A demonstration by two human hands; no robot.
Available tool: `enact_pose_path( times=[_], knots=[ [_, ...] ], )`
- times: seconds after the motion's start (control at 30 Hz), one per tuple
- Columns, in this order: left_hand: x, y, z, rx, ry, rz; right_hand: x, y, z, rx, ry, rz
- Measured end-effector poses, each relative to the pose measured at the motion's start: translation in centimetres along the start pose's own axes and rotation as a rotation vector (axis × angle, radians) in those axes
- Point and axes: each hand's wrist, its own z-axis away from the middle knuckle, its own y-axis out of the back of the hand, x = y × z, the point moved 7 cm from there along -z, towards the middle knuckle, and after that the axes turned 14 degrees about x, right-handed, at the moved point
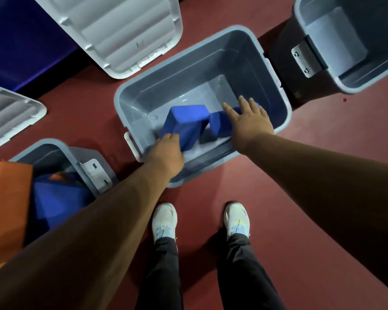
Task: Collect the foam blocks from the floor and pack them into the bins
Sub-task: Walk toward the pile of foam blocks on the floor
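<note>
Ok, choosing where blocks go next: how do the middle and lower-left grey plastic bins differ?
The middle grey plastic bin holds two blue foam blocks, bottom partly bare; the lower-left grey plastic bin is piled rim-high with blue foam and orange foam. The left hand and right hand reach into the middle bin, not the lower-left. Both are lidless.

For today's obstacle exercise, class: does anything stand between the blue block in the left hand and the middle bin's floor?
Nothing visible does. The left hand grips the blue block already inside the middle bin; a second block lies beside it.
</note>
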Motion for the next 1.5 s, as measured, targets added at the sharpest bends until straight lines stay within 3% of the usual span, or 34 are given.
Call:
enact_pose_path(
  times=[0.4,0.73,0.97,1.2,1.5],
  knots=[
    [6.0,1.9,4.7,-0.061,0.005,0.074,4.5,2.2,7.7,-0.06,-0.081,-0.202],
    [18.8,5.5,8.2,-0.103,-0.339,-0.007,12.8,4.9,18.6,-0.076,-0.411,-0.371],
    [30.7,3.8,17.6,-0.221,-0.657,-0.194,17.2,3.9,34.3,0.037,-0.717,-0.614],
    [42.5,-5.6,34.3,-0.363,-0.981,-0.383,22.7,-4.1,55.3,0.067,-1.088,-0.766],
    [49.7,-26.1,61.8,-0.487,-1.283,-0.629,24.2,-21.2,87.3,0.093,-1.541,-0.952]
  ],
)
